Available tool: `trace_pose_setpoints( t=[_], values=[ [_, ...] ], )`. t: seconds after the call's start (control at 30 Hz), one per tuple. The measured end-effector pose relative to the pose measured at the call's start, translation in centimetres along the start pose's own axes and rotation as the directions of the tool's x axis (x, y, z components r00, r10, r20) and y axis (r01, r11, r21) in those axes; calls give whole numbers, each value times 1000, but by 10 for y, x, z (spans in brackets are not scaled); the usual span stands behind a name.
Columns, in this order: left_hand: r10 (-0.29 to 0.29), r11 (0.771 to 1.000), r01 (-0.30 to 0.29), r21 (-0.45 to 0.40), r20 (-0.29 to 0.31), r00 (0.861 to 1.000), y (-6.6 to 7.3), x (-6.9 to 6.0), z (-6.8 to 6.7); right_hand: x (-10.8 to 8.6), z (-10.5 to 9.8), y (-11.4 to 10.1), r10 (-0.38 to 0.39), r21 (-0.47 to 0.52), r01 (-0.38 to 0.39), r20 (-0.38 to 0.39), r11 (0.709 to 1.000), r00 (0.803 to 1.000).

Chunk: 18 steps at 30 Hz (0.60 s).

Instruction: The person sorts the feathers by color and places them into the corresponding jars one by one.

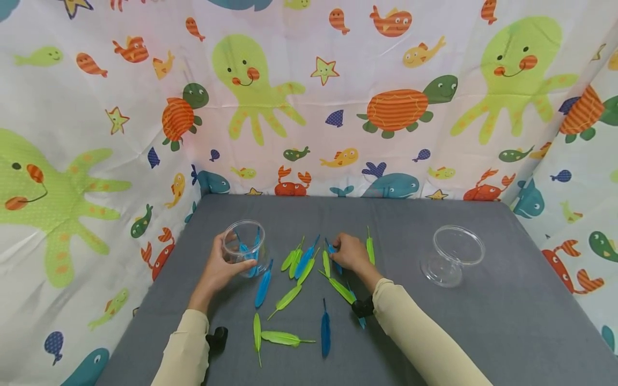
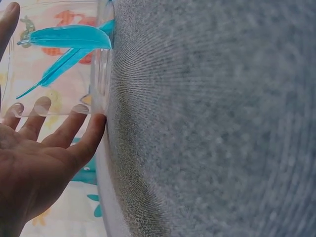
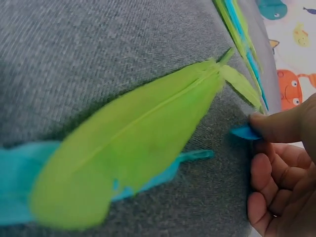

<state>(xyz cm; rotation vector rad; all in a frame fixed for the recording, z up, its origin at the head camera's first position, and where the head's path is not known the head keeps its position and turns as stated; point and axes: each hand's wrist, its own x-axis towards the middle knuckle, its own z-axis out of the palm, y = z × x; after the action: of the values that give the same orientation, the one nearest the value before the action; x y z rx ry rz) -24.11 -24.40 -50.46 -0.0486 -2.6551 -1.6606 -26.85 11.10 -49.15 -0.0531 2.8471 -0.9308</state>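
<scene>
My left hand [image 1: 218,272] holds a clear plastic cup [image 1: 263,256] at the left of the table, thumb and fingers spread around its wall. Inside the cup lean blue feathers [image 2: 69,37]. Over the middle of the table, my right hand [image 1: 351,253] pinches a blue feather [image 3: 245,132] between thumb and forefinger; most of that feather is hidden in the right wrist view. Around it lie loose green feathers, one of them [image 3: 133,143] large in the right wrist view, overlapping a blue feather [image 3: 24,173].
Several green and blue feathers lie scattered nearer me, including a blue feather [image 1: 325,329] and a green feather [image 1: 282,338]. A second clear cup [image 1: 441,277] stands at the right. A printed curtain [image 1: 309,107] with sea animals hangs behind the grey table [image 1: 507,321].
</scene>
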Motion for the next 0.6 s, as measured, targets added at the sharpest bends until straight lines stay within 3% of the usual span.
trace_pose_setpoints(
  t=[0.13,0.37,0.6],
  values=[
    [0,1000,0,-4,7,1000,0,0,1,1,-4,1,-28,87,28,-7,996,1000],
    [7,1000,-7,-8,6,1000,1,2,1,8,-13,-7,-88,216,117,-137,969,987],
    [0,1000,0,4,2,1000,-1,1,1,7,-23,-26,-131,334,199,-217,921,967]
  ],
)
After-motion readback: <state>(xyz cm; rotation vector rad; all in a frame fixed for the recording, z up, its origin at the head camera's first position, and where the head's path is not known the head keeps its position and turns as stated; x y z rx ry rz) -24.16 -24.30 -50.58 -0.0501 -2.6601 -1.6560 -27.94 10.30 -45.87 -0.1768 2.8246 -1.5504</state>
